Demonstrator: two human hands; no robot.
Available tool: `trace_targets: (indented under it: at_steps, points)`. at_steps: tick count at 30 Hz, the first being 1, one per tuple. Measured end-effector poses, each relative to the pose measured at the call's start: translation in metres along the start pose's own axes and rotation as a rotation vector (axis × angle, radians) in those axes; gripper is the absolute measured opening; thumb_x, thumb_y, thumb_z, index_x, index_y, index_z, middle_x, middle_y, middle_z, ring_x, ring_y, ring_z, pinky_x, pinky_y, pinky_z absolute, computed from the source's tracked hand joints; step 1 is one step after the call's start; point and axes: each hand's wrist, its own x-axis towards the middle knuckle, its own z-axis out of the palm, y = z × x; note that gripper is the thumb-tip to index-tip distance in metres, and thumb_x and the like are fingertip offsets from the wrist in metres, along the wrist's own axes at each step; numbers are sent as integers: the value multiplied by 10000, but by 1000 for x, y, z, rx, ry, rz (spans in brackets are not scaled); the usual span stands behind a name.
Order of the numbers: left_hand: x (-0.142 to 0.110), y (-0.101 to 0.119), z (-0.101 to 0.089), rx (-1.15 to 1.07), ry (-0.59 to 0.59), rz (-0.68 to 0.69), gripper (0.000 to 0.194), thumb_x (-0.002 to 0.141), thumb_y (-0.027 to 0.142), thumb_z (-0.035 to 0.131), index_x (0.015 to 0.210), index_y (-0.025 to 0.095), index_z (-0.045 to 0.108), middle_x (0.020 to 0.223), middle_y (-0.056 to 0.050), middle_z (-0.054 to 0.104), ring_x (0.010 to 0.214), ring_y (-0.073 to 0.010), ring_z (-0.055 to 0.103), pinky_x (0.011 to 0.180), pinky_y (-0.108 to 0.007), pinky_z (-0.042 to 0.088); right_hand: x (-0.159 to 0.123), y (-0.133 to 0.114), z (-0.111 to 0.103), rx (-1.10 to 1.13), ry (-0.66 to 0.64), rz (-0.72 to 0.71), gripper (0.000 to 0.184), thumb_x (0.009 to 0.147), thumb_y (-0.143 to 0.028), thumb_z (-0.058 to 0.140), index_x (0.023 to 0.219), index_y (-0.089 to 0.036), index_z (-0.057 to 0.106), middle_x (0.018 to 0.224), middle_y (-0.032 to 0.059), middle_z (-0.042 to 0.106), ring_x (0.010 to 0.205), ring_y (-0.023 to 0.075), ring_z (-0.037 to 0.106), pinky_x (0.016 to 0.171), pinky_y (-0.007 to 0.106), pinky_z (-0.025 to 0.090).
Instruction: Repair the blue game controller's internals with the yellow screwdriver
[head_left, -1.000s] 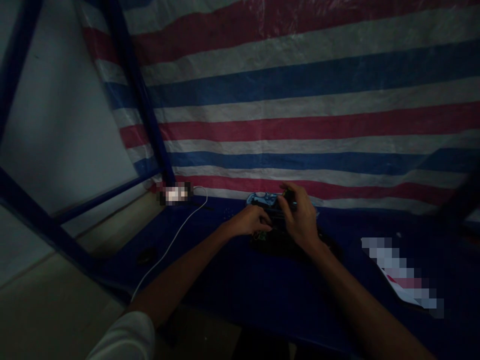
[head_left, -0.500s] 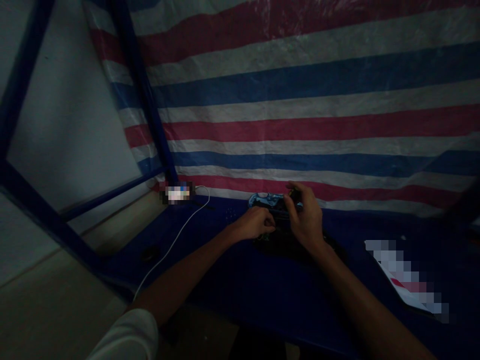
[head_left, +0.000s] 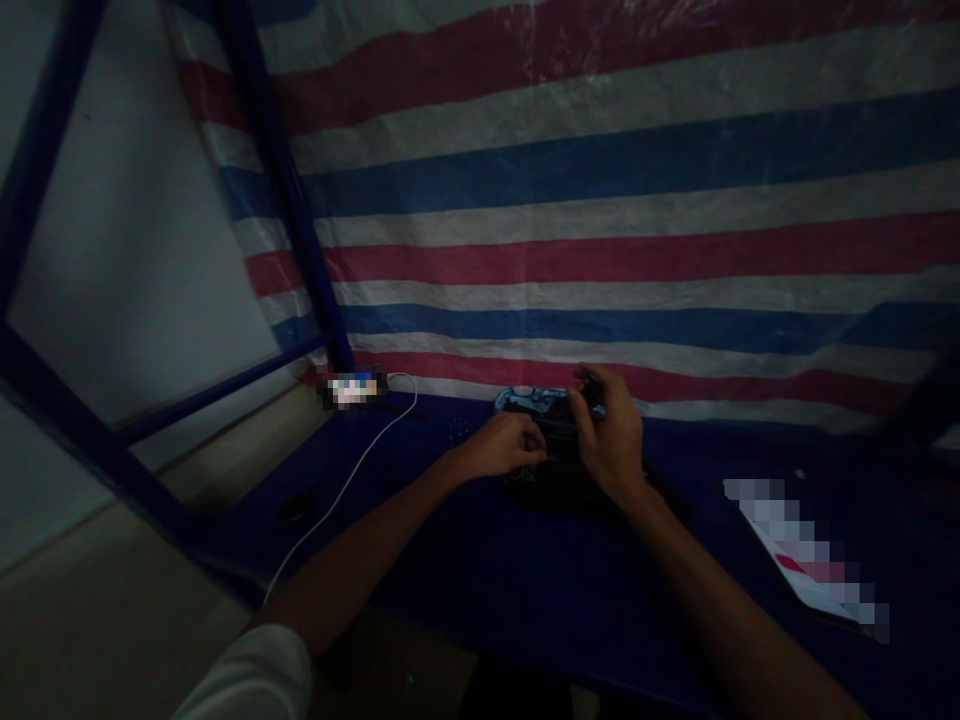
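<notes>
Near the back of the dark blue tabletop (head_left: 465,560), my left hand (head_left: 501,447) has its fingers pinched together at the left side of a black object (head_left: 566,480). What sits between those fingertips is too small and dark to tell. My right hand (head_left: 613,435) is curled around a small dark thing with a yellowish patch (head_left: 591,388), held above the black object. Thin greenish wires (head_left: 525,474) show below my left fingers. Behind both hands lies a light-blue shell piece with cutouts (head_left: 517,400), partly covered by my right hand.
Several tiny shiny bits (head_left: 459,430) are scattered left of my left hand. A lit device (head_left: 352,388) stands at the back left, with a white cable (head_left: 360,462). A dark round item (head_left: 298,508) lies left. A white-and-red packet (head_left: 802,565) lies right. Striped sheeting (head_left: 600,240) hangs behind.
My left hand has shifted very slightly left and down. My right hand keeps its grip and place; the whole view has drifted a little.
</notes>
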Motion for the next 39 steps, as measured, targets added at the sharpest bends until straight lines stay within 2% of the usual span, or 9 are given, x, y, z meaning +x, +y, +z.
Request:
trace_targets:
  at_steps: [6, 10, 14, 17, 21, 25, 29, 34, 39]
  points:
    - [-1, -13, -8, -85, 99, -22, 79, 855, 196, 752, 910, 141, 763, 790, -18, 728, 702, -127, 648, 659, -218, 454, 0, 0, -1, -8, 3, -5, 278, 1005, -316, 544, 1263, -223, 591, 1144, 113, 699, 1023, 247, 667, 909, 457, 551]
    - [-6, -26, -30, -142, 197, -51, 104, 881, 219, 724, 941, 140, 753, 885, -41, 757, 799, -143, 676, 749, -239, 496, -2, -1, 0, 2, -2, 6, 284, 1004, -313, 547, 1268, -215, 585, 1145, 117, 698, 1023, 248, 670, 910, 462, 555]
    - [-16, -38, -52, -99, 211, -90, 106, 879, 219, 706, 938, 136, 735, 929, -52, 762, 853, -162, 682, 782, -257, 506, -4, -1, 1, 13, 0, 12, 280, 1004, -309, 550, 1269, -224, 580, 1163, 117, 699, 1053, 252, 669, 929, 473, 550]
    - [-24, -45, -61, -15, 177, -93, 90, 861, 196, 686, 911, 134, 729, 916, -52, 757, 842, -165, 678, 765, -256, 495, -5, 2, 2, 15, 5, 17, 279, 1000, -318, 563, 1263, -227, 580, 1164, 112, 703, 1053, 249, 670, 927, 466, 552]
    - [-31, -48, -66, 114, 29, -152, 43, 811, 137, 671, 827, 135, 710, 795, -21, 725, 742, -156, 662, 683, -238, 452, -7, 5, 1, 5, 9, 26, 267, 1000, -318, 565, 1249, -223, 585, 1158, 110, 704, 1042, 243, 671, 923, 458, 551]
    - [-35, -46, -66, 211, -100, -202, 66, 793, 83, 677, 815, 141, 700, 774, -9, 715, 703, -136, 646, 645, -217, 416, -8, 8, 1, -10, 14, 34, 270, 1005, -320, 557, 1253, -216, 582, 1160, 109, 702, 1060, 244, 667, 930, 456, 542]
    - [-37, -48, -60, 225, -182, -232, 135, 786, 63, 697, 880, 151, 737, 805, -28, 744, 742, -156, 687, 653, -216, 441, -8, 9, 1, -12, 23, 35, 277, 1002, -335, 567, 1250, -213, 583, 1159, 111, 703, 1051, 244, 670, 925, 451, 542]
    - [-36, -58, -55, 258, -219, -234, 106, 778, 64, 724, 786, 165, 755, 790, -44, 751, 771, -184, 712, 663, -227, 444, -10, 10, 1, -16, 12, 33, 275, 1004, -344, 563, 1248, -217, 583, 1157, 110, 696, 1054, 247, 664, 917, 449, 544]
    - [-37, -65, -54, 246, -208, -231, 93, 777, 83, 745, 794, 173, 763, 786, -42, 751, 764, -180, 711, 655, -222, 441, -10, 9, 1, -17, 17, 36, 273, 1001, -341, 564, 1248, -226, 586, 1146, 106, 693, 1041, 250, 662, 913, 463, 544]
